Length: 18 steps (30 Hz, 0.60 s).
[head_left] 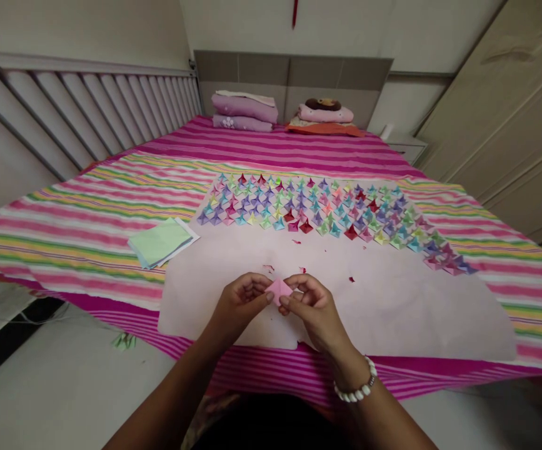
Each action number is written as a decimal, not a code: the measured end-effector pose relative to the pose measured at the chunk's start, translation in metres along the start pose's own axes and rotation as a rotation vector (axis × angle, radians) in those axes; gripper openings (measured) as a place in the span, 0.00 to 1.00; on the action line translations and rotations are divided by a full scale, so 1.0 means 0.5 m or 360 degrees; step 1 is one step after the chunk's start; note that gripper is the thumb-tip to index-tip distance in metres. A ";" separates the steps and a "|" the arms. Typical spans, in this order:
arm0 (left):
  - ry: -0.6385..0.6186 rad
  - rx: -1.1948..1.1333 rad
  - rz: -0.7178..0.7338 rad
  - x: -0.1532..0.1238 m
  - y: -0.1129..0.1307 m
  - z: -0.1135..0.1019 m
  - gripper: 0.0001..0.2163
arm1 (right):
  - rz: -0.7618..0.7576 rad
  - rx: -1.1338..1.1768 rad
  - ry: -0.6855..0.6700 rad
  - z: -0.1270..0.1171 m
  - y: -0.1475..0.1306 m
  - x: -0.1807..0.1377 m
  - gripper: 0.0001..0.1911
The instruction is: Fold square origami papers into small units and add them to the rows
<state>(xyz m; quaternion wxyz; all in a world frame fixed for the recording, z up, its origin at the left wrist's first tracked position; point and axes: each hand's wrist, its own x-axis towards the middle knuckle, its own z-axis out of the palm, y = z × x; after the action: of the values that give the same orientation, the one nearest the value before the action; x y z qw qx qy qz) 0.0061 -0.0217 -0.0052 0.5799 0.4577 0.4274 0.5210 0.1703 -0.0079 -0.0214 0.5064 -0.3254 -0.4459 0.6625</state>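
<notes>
A small pink folded paper piece [279,290] is pinched between both of my hands over a large pale pink sheet [392,306] spread on the bed. My left hand [241,301] grips its left side with curled fingers. My right hand [309,304], with a white bead bracelet on the wrist, grips its right side. Beyond my hands, several rows of small folded paper shapes [317,209] in many colours lie on the sheet.
A stack of pale green and blue paper squares [162,242] lies to the left on the striped bedspread [87,219]. Folded bedding [245,111] and pillows [326,117] sit at the headboard. A slatted rail [87,106] runs along the left, and a cupboard [509,112] stands at right.
</notes>
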 end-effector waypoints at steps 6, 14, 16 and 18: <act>-0.0125 0.0010 -0.0127 -0.003 0.003 -0.001 0.09 | 0.0116 0.0033 -0.0060 0.007 -0.005 0.003 0.16; -0.0174 -0.0010 -0.0108 -0.010 0.009 0.013 0.07 | 0.0153 0.0027 -0.0065 0.010 -0.006 0.003 0.10; -0.0114 0.0021 -0.0087 -0.011 0.010 0.015 0.06 | 0.0141 0.0016 -0.0033 0.012 -0.008 0.002 0.09; -0.0046 0.0068 -0.0082 -0.011 0.011 0.017 0.06 | 0.0133 0.0012 -0.0005 0.014 -0.011 0.002 0.08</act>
<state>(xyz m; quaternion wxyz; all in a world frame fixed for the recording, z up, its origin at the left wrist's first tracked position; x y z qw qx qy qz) 0.0128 -0.0278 0.0023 0.5893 0.4665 0.4416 0.4900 0.1659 -0.0083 -0.0135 0.4788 -0.3407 -0.4302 0.6853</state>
